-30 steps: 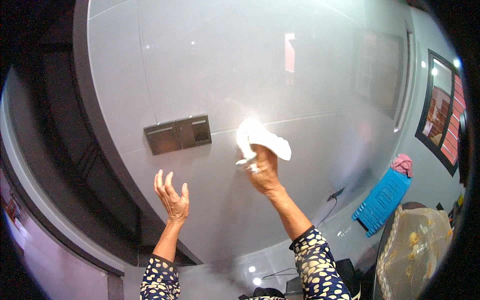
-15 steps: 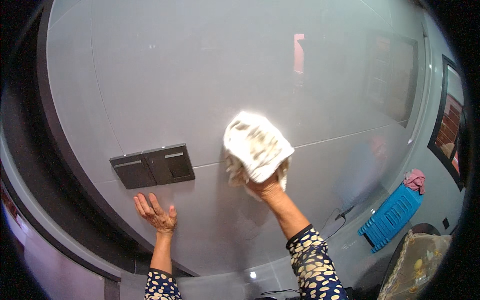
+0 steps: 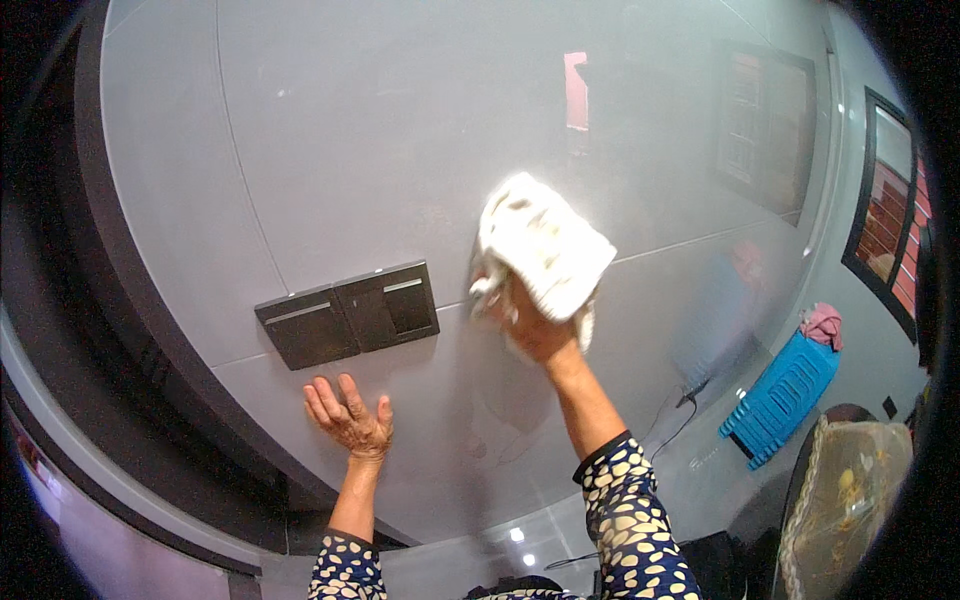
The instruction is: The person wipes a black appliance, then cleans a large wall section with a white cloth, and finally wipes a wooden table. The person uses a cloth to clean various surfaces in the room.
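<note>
Right hand [image 3: 542, 332] clutched a white cloth [image 3: 555, 250] hiding its fingertips, while at eight o'clock the left hand [image 3: 358, 425], loosely spread, had a dark panel [image 3: 348, 316] at twelve.

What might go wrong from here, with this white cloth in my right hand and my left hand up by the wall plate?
Your left hand is just below the dark double wall plate, so an upward drift might knock or press it. The white cloth in your right hand has loose folds; sweeping left could snag one on the plate's edge.
</note>
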